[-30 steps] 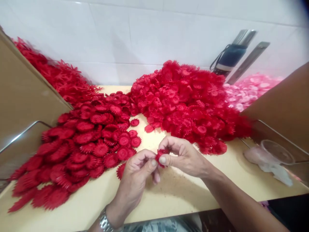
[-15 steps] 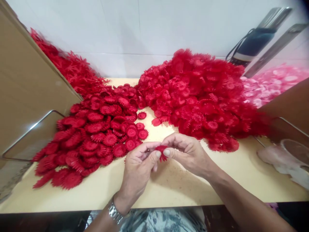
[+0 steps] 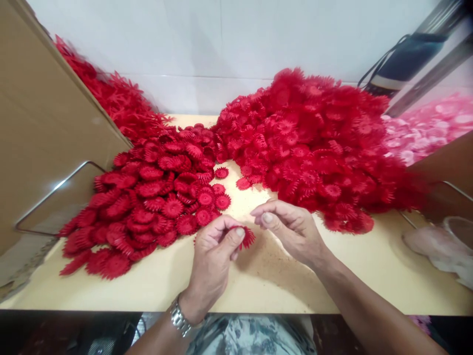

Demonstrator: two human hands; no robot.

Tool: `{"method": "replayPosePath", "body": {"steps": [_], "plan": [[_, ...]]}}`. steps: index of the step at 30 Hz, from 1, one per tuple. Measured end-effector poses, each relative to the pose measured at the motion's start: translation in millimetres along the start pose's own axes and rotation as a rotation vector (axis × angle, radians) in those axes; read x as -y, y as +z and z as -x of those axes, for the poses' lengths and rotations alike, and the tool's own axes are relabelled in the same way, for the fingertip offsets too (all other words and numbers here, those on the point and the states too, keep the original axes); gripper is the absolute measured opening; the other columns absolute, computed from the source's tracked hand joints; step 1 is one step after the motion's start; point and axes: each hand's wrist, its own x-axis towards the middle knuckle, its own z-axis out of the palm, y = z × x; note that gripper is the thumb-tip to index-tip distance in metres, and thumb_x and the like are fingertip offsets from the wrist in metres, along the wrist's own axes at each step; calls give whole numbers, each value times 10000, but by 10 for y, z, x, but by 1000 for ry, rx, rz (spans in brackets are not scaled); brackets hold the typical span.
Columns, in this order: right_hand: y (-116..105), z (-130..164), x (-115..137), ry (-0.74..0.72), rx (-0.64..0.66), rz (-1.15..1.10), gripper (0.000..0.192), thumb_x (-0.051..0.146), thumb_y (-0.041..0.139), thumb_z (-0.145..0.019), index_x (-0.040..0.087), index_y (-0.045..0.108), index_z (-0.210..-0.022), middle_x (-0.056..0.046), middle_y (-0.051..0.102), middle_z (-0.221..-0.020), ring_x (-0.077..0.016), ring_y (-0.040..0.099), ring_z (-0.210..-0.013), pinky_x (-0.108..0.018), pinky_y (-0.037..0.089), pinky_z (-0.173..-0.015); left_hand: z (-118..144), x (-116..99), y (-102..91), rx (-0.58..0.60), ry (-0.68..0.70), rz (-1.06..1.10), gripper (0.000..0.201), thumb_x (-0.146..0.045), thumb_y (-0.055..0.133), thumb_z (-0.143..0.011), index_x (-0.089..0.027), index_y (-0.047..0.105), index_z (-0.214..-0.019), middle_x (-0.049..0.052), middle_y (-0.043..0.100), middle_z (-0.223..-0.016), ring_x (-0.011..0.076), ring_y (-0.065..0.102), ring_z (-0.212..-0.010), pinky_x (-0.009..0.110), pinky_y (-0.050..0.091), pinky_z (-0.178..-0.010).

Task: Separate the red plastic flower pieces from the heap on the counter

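1. The left hand [image 3: 212, 256] pinches a small red plastic flower piece [image 3: 247, 237] between thumb and fingers, closed tight on it just above the counter [image 3: 281, 286].
2. The piece is a flat, round disc of bright red, ringed with short, narrow, toothed petals; only its right half shows past the thumb, and the rest is hidden inside the grip.
3. The right hand [image 3: 291, 229] hovers just beside the piece without touching it; its fingers [image 3: 266, 217] are loosely curled, thumb and forefinger near each other, and they hold nothing.
4. A metal wristwatch [image 3: 180, 319] sits on the left wrist.
5. To the left of the hands lies a spread heap of flat red flower discs [image 3: 155, 197], many of them face up and overlapping.
6. Behind the right hand rises a taller, looser mound of red flower pieces [image 3: 314, 143], reaching back to the white wall [image 3: 207, 44].
7. A few single discs lie on the bare counter between the two heaps.
8. At the far right sits a pile of pink pieces [image 3: 424, 130], and at the far left a cardboard panel [image 3: 40, 128] leans beside more red pieces.
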Motion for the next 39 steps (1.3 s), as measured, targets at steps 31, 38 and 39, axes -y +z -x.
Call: {"method": "replayPosePath", "body": {"steps": [31,38,39], "plan": [[121,21,62,-197,-27,143,86,147,495,-823,186,546,-766,-29,533,-763,-141,534,-714,-279,432,-648,53,126,-88,115,12,-195,221,-358,549,-807,-165,568,-701,-36,435,-528,86,378,-489,211,291,-468],[148,27,44,-131,-153,128,74,176,447,-842,192,477,-775,-26,519,-777,-150,510,-745,-290,418,-682,73,151,-41,57,37,-221,259,-350,526,-826,-167,519,-642,-44,453,-490,67,390,-442,188,281,-432],[148,22,47,-122,-181,132,72,181,444,-844,191,477,-781,-28,517,-780,-151,506,-749,-294,416,-688,72,139,-40,69,48,-233,260,-344,523,-829,-167,515,-638,-44,452,-491,67,391,-443,188,282,-434]]}}
